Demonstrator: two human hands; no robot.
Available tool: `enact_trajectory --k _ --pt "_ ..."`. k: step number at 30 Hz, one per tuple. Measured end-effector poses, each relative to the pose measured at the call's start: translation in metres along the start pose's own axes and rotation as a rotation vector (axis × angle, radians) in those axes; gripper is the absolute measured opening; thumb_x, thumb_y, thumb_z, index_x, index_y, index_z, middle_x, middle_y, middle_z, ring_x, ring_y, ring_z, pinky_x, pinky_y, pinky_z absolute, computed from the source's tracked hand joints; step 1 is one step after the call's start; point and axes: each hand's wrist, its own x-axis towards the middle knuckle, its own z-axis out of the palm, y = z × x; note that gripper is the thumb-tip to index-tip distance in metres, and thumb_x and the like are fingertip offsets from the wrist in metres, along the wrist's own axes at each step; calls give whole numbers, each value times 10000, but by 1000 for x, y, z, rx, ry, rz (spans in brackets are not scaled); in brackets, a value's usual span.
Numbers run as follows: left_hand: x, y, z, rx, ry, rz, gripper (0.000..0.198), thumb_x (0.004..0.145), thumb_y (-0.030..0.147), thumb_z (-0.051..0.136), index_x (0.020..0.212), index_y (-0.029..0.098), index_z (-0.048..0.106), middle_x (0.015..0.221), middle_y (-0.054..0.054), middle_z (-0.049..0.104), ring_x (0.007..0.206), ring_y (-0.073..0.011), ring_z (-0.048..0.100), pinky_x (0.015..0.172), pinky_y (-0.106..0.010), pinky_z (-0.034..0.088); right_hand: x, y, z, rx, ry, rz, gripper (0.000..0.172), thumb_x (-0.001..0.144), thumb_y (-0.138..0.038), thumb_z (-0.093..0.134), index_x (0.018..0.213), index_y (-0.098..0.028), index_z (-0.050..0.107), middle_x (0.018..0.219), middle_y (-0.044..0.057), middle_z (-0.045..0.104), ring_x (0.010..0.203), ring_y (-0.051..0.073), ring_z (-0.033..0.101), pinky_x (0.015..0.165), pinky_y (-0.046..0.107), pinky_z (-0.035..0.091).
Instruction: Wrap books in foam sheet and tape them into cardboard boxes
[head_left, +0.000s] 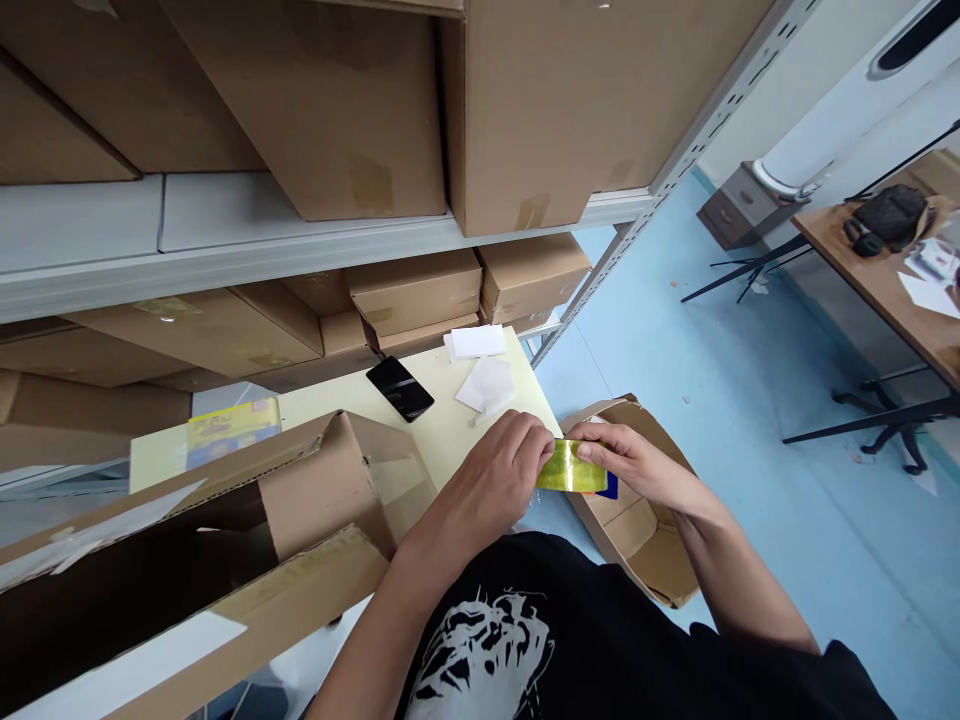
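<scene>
A glossy yellow-green pack (pixel 566 468) with a blue part showing at its lower right is between my two hands. My left hand (pixel 495 470) grips its left end, fingers curled, the tips partly hidden. On the right side, my right hand (pixel 619 455) pinches its upper edge with the thumb lying over the front. The pack is held in front of my body, by the table's (pixel 442 440) right end. Under and beyond it an open cardboard box (pixel 626 535) sits low by the table. What exactly the pack contains cannot be made out.
White papers (pixel 480 343) and a black phone (pixel 400 388) lie on the table. At the left stands an open carton (pixel 322 490), with a yellow-and-blue pack (pixel 232 432) behind it. Metal shelving (pixel 315 245) holds cardboard boxes. A brown desk (pixel 885 265) stands at the right.
</scene>
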Motion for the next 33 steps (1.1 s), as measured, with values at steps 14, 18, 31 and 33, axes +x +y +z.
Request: enact_trajectory --k 14,18,31,33 --pt "4 8 -9 197 -12 -4 164 898 46 387 919 148 514 907 -49 572 871 -166 528 757 -319 488 4 -4 -2 -26 23 -2 354 929 -485 423 909 -181 603 806 15 570 697 124 489 642 265 405" --pt "7 3 -9 255 -40 14 168 906 60 363 866 140 505 850 -55 552 823 -170 504 715 -321 474 6 -5 -1 -65 28 12 367 927 -497 415 904 -184 605 817 23 582 706 130 497 649 271 410" --pt "5 -4 -12 163 -87 20 190 922 79 332 802 150 461 819 -52 514 774 -158 444 665 -300 431 11 -6 0 -69 -20 4 353 924 -489 426 904 -181 598 784 8 564 696 124 487 651 268 393" --pt "4 -5 -13 154 -100 25 194 912 59 325 802 152 454 821 -49 510 770 -156 436 664 -298 424 12 -7 0 -71 -32 8 358 923 -494 427 907 -181 600 785 8 565 698 123 489 655 267 397"
